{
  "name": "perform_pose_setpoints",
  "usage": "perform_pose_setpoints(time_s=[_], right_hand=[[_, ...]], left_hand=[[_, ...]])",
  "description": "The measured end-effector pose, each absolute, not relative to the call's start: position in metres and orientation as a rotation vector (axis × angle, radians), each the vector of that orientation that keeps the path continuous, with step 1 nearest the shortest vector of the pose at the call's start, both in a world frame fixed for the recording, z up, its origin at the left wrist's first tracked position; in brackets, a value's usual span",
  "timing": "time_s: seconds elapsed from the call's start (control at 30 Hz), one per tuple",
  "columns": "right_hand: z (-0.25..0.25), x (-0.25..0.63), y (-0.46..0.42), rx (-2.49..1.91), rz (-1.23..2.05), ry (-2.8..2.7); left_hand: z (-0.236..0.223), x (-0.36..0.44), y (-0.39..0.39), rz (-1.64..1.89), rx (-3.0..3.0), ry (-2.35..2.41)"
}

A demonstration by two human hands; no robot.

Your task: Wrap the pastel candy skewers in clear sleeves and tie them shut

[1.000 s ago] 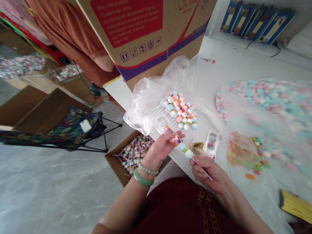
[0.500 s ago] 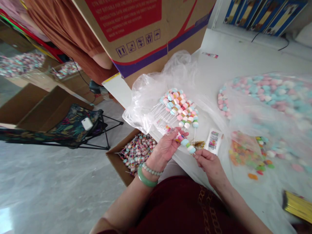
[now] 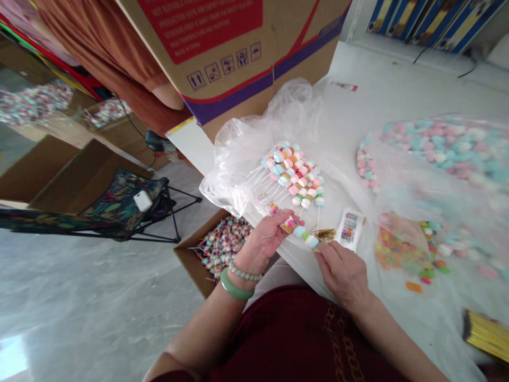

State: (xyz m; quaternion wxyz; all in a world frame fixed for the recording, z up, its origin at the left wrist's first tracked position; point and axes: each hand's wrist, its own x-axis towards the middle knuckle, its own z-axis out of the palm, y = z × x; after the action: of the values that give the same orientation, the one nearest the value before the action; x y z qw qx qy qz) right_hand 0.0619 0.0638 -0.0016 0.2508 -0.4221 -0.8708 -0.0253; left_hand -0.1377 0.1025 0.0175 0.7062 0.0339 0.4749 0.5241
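Pastel marshmallow skewer [image 3: 305,239], its stick pinched by right-hand fingers [image 3: 325,253], its tagged end against left-hand fingers [image 3: 278,220] pressed together.

You have glossy, crinkled clear plastic in the bag [image 3: 233,159] and matt corrugated cardboard in the box [image 3: 238,87] above it. The marshmallow skewer [image 3: 306,240] looks soft and matt. Your bangle [image 3: 236,284] looks like smooth, polished jade, the gold ties [image 3: 483,334] shine like metallic foil, and your dark red garment [image 3: 302,329] is matt cloth.
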Motion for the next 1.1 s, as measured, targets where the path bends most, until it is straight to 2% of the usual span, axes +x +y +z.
perform_pose_setpoints(time_s=[0.07,0.13,0.27,0.37,0.43,0.5,0.63,0.77,0.83,0.97,1.1], right_hand=[[-0.001,0.06,0.062,-1.182,0.003,-2.338],[0.0,0.056,0.061,-1.345,0.288,-2.221],[0.001,0.049,0.064,-1.603,1.384,-1.531],[-0.001,0.048,0.071,-1.388,2.107,-0.791],[-0.005,0.05,0.074,-1.158,2.422,-0.419],[-0.009,0.052,0.076,-0.997,2.603,-0.167],[-0.011,0.051,0.075,-0.852,2.705,0.085],[-0.005,0.042,0.07,-0.845,2.692,0.052],[-0.002,0.037,0.066,-0.969,2.59,-0.093],[0.003,0.031,0.062,-1.315,2.155,-0.545],[0.009,0.03,0.063,-1.377,1.949,-0.859]], left_hand=[[0.018,-0.134,0.102,1.162,0.041,1.045],[0.018,-0.131,0.101,1.186,0.051,1.019],[0.017,-0.129,0.099,1.265,0.124,0.972],[0.015,-0.13,0.096,1.286,0.171,0.947],[0.013,-0.132,0.095,1.277,0.197,0.928],[0.01,-0.132,0.092,1.26,0.223,0.909],[0.005,-0.132,0.088,1.275,0.278,0.897],[0.006,-0.132,0.088,1.285,0.282,0.901],[0.009,-0.132,0.09,1.263,0.231,0.918],[0.013,-0.13,0.093,1.282,0.11,0.976],[0.013,-0.128,0.093,1.36,0.056,0.991]])
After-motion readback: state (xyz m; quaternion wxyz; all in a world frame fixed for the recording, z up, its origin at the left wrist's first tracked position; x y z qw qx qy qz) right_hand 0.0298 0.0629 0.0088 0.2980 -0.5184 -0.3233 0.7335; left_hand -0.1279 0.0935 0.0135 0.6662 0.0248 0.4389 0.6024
